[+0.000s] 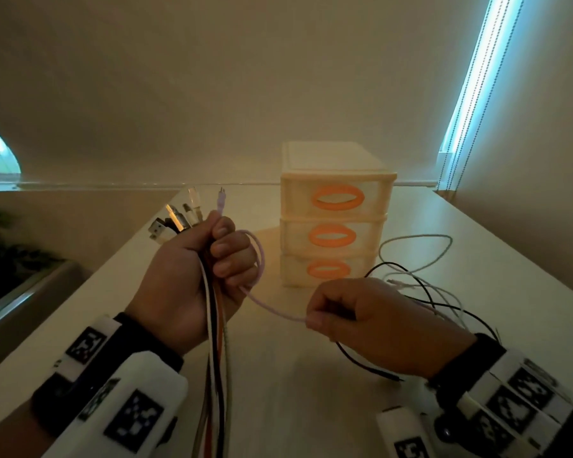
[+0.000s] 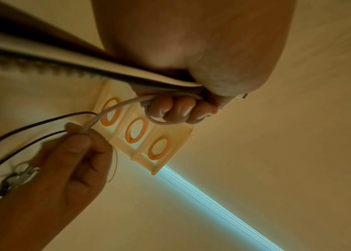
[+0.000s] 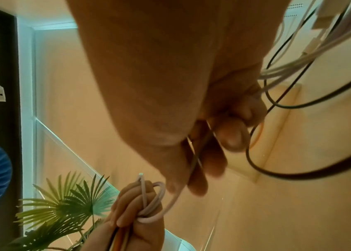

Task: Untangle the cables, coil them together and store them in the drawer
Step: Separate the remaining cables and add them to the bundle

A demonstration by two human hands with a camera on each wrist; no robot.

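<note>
My left hand [image 1: 209, 259] is raised over the table and grips a bundle of cables [image 1: 214, 342]: white, black and orange strands hang from the fist, and several plugs [image 1: 176, 219] stick out above it. A pale pink cable [image 1: 262, 269] loops round the left fingers and runs to my right hand [image 1: 331, 320], which pinches it between thumb and forefinger; a black cable [image 1: 361, 361] also passes through that hand. In the left wrist view the pink cable [image 2: 116, 107] wraps the curled fingers [image 2: 178, 110]. The cream three-drawer unit [image 1: 336, 213] with orange handles stands behind, all drawers closed.
Loose black and white cable loops [image 1: 420, 279] lie on the pale table [image 1: 295, 408] to the right of the drawer unit. A green plant [image 3: 69, 203] stands off the table's left side. The window blind cord [image 1: 467, 104] hangs at the far right.
</note>
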